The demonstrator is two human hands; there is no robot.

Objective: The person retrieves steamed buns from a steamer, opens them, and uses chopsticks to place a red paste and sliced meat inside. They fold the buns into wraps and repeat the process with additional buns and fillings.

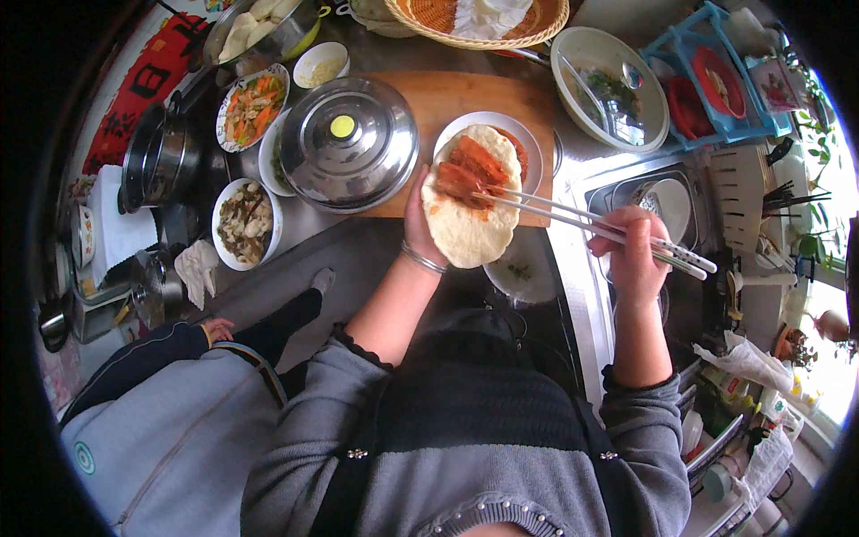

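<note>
Head view: a pale flatbread [468,237] is held at its left edge by the left hand [418,213], whose fingers are mostly hidden beneath the bread, so their exact spread cannot be told. A pair of light chopsticks [698,260] is gripped by the closed right hand [636,255], and their tips are set against the red filling [476,163] heaped on the bread's upper part. The flatbread is roughly oval, its long axis running from the top to the bottom of the view, and its lower half is left bare apart from red smears. It is held partly over a white plate [538,166] of red food on a wooden board [434,98]. The chopsticks are pointed leftward and slightly away from the body. To the left, a domed steel lid [344,166] is seen, with a patterned bowl [223,134] of orange and green shreds and a white bowl [276,219] of dark and pale pieces beyond it. Greens and metal utensils are held in a cream basin [573,107] at the upper right.
</note>
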